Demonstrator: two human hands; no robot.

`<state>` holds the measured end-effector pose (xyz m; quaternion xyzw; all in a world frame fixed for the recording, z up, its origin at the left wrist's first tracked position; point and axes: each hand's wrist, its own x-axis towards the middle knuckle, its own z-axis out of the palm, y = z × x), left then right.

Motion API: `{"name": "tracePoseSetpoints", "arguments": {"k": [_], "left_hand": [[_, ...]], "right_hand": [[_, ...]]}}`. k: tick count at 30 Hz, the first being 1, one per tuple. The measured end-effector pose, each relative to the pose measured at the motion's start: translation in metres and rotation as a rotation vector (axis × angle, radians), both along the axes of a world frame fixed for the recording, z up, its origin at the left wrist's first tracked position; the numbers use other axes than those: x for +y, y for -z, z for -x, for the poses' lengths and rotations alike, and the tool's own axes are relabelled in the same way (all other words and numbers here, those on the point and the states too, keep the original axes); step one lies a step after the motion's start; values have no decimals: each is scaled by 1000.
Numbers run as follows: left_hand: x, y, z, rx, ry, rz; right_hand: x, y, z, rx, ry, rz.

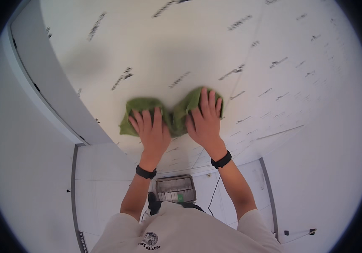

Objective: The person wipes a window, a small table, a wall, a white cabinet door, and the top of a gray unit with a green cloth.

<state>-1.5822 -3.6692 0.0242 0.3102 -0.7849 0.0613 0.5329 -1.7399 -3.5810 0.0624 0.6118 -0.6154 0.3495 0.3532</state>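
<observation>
A green cloth (177, 121) lies bunched against a large pale surface (143, 60) that bears repeated dark writing. On the cloth's left part rests my left hand (151, 129), its fingers spread and pressed onto the fabric. My right hand (204, 121) is on the right part, a bit farther forward, with cloth folds under the palm and around the thumb. Between both hands the cloth sags in a dark fold. A black band circles each wrist. What lies under the cloth is hidden.
Down by my body an open box (176, 188) holds rows of pale, flat items. A dark cable (214, 196) hangs or lies right of it. A grey-white panel edge (57, 76) runs along the left. Small dark fittings (312, 231) are at the lower right.
</observation>
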Motion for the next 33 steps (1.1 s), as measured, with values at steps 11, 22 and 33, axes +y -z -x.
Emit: {"name": "tracePoseSetpoints", "arguments": {"k": [11,22,33], "left_hand": [[24,-110,46,-83,7,129],[35,-71,46,-283,75,137],[22,-222,80,134,-43,370]], "right_hand": [[30,-80,77,-140,74,297],[53,-21,102,15,7,76],[3,-178,38,22,-61,321]]}}
